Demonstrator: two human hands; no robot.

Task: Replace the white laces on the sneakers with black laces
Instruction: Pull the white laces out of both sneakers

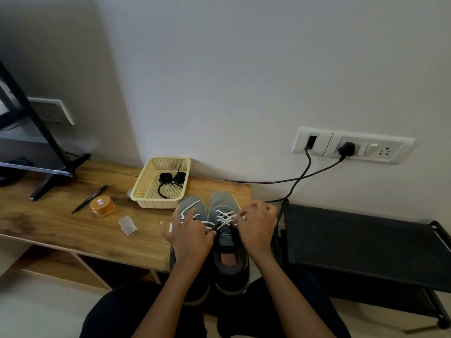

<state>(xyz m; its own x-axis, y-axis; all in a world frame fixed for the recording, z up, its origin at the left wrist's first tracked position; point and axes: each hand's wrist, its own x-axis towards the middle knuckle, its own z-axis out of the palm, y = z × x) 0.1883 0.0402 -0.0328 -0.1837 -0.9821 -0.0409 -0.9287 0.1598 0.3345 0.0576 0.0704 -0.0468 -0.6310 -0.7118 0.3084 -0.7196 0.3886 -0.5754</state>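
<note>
Grips of left hand [192,236] and right hand [256,228] tight on white cord laces [225,218] of grey sneaker [221,201]

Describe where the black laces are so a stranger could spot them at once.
On the long wooden bench, a cream perforated plastic basket sits beyond the grey sneakers. The black coiled laces lie inside, its only contents.

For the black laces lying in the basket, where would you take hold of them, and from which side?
Probably from straight above, with the grip on one coiled bundle of the black laces. The walls of the basket close off every side. The coils are the bulkiest part, while the loose tail lies flat on the mesh.
</note>
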